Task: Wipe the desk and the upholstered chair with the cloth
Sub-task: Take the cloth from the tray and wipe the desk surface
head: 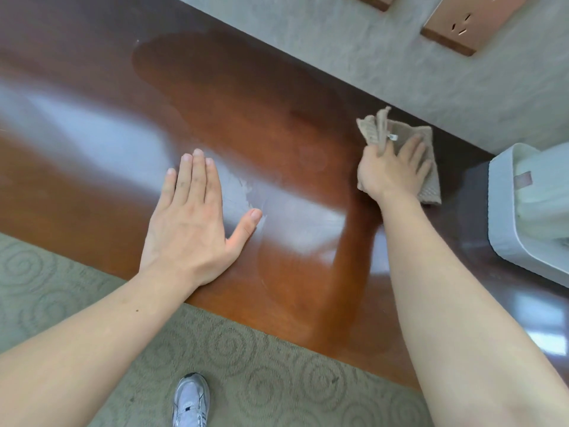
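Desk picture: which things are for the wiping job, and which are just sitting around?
For the job: glossy reddish-brown wooden desk; folded beige cloth under the right hand; left hand flat on the desk.

Just there: white plastic container on the desk; copper-coloured wall socket plate; grey swirl-patterned carpet; white sneaker.

Tabletop point(252, 118): glossy reddish-brown wood, runs diagonally across view, far edge against grey textured wall, near edge over patterned carpet. Surface shows bright window glare and darker damp-looking streaks through middle. Cloth point(428, 180): beige-brown, ribbed weave, small white tag, lies flat on tabletop near far edge toward right end; one part bunched and sticking up. Right hand point(391, 171) presses on cloth, gripping bunched part. Upholstered chair not visible.
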